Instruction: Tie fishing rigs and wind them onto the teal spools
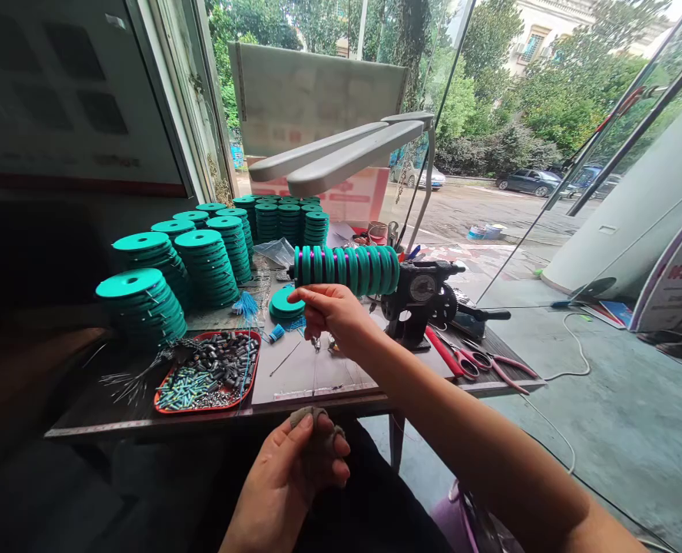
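Observation:
A row of green foam spools (346, 269) with purple line between them sits on the shaft of a black hand-cranked winder (422, 296). My right hand (335, 315) is just below the row's left end, its index finger stretched along the spools and the others curled in. Whatever those fingers hold is hidden; a small metal piece (316, 343) shows beneath them. Lower down, in front of the table edge, my left hand (295, 468) is closed on a grey-brown cloth (312, 418) that wraps about its fingers. A faint thread runs between the hands.
Stacks of green foam spools (140, 307) fill the table's left and back. A red-rimmed tray (256, 369) holds small dark, blue and metal parts. Red-handled scissors (466, 365) and pliers (514, 372) lie at the right. A white lamp (358, 153) overhangs the winder.

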Demonstrator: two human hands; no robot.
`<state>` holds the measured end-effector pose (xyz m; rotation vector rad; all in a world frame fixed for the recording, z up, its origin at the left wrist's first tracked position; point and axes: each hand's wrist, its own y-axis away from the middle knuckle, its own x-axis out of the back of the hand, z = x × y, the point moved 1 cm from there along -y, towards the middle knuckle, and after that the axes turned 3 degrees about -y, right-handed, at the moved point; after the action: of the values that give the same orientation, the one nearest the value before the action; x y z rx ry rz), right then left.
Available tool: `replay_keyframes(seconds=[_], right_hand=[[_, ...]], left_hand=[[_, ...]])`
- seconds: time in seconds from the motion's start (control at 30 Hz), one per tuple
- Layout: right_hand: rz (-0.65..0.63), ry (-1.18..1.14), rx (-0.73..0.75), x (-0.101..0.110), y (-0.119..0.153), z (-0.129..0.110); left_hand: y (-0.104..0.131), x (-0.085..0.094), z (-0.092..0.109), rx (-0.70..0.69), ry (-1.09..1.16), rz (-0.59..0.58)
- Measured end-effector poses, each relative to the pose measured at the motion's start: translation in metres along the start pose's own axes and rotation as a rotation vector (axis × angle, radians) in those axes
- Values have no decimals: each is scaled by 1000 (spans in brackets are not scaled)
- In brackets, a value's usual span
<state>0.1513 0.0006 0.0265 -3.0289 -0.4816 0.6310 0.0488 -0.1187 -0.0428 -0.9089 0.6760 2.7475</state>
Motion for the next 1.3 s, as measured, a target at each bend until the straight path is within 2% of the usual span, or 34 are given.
replay_keyframes(seconds=[0.27, 0.47, 0.73, 0.93, 1.07, 1.3], right_hand=[[-1, -5, 3, 1, 0, 0], [-7, -2, 4, 0, 0, 0], [-14, -7, 4, 1, 0, 0], [-3, 5, 3, 0, -1, 0], [-5, 12, 5, 0, 0, -1], [-7, 11, 11, 1, -1, 0]], left_hand=[[4, 0, -3, 13, 2, 75], [6, -1, -2, -27, 10, 110], [5, 4, -5, -24, 26, 70], [3, 9, -7, 0, 49, 116], [3, 9, -8, 37, 47, 91], [3, 10, -9, 16, 47, 86]])
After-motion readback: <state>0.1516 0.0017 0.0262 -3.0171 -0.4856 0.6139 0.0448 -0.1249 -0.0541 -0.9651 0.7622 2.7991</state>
